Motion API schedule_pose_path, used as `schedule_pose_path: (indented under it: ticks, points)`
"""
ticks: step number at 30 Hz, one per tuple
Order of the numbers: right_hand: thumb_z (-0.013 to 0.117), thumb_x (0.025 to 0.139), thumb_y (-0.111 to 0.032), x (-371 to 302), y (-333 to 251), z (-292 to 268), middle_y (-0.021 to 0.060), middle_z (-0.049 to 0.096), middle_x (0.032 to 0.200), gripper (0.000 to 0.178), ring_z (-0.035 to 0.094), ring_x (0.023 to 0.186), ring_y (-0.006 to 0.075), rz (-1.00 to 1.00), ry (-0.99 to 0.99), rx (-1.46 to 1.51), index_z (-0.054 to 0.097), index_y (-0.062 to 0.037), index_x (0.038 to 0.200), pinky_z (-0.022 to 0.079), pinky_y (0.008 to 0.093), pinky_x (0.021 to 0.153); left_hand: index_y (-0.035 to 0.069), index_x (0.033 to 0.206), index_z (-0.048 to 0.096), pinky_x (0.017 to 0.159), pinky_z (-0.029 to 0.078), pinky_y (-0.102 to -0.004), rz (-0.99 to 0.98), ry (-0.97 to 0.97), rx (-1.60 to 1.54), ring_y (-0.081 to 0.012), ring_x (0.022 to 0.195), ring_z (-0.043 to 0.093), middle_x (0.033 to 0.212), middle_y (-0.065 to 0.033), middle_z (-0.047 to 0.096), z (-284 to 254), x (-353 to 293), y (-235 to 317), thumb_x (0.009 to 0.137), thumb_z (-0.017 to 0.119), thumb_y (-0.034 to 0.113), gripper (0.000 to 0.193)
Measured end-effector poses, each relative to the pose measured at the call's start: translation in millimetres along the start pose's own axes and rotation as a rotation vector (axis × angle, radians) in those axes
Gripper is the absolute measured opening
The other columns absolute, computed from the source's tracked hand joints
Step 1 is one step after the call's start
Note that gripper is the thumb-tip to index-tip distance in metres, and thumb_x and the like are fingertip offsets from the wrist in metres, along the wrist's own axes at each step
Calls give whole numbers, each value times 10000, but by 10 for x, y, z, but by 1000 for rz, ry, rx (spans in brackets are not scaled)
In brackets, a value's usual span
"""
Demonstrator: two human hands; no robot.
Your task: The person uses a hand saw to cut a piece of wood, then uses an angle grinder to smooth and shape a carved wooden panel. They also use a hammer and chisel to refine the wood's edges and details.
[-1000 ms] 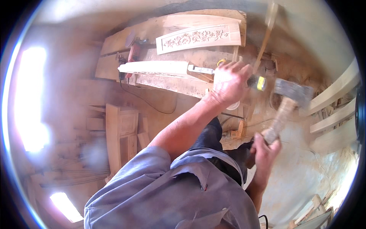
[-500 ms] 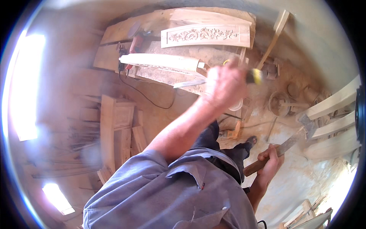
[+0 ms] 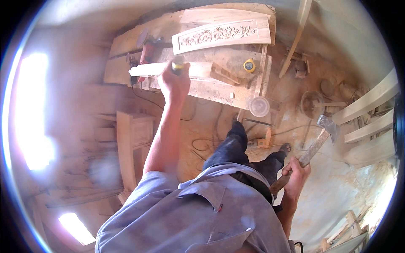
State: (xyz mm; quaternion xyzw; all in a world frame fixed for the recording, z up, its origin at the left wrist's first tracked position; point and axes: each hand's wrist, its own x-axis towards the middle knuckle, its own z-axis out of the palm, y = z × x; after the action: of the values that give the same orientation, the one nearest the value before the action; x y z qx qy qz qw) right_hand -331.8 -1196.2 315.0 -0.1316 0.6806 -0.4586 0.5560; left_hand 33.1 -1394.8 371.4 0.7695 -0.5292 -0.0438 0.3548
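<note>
My left hand (image 3: 173,84) is closed around the upright handle of a chisel (image 3: 177,66), dark with a yellow band. It is over a long pale wooden piece (image 3: 200,71) lying on the workbench (image 3: 211,90). The chisel's blade is hidden by the hand. Low on the right, my right hand (image 3: 297,173) grips a hatchet (image 3: 314,147) by its wooden handle, the grey metal head pointing up and away from me. Beyond the long piece lies a pale panel (image 3: 219,36) carved with scrolls.
On the bench are a yellow tape measure (image 3: 249,65) and a red power tool (image 3: 147,55). A round pale container (image 3: 259,106) stands at its near right corner. An orange tool (image 3: 263,139) and cables lie on the floor. Wooden furniture parts (image 3: 135,130) stand at left, pale beams (image 3: 367,105) at right.
My left hand has swung left with the chisel, from the bench's right end to over the long piece, turning the chisel upright. The tape measure is uncovered. My right hand still holds the hatchet.
</note>
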Motion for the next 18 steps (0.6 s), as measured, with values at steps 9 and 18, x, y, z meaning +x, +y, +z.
schedule_pose_path:
  ticks: [9, 18]
  points:
    - [610, 905, -103, 45, 10, 86, 24, 482, 588, 120, 469, 463, 123, 10, -23, -10, 533, -19, 868, 394, 281, 458, 78, 1051, 710, 728, 593, -386, 731, -383, 30, -291, 892, 746, 1029, -111, 740, 216, -959, 326, 654, 822, 114, 414]
    - [637, 887, -115, 22, -14, 85, 21, 513, 636, 142, 480, 484, 112, 26, -52, 29, 545, -17, 934, 414, 273, 472, 146, 899, 620, 605, 472, -382, 985, -491, -207, -226, 703, 613, 755, -15, 545, 570, -1186, 1348, 567, 779, 243, 381]
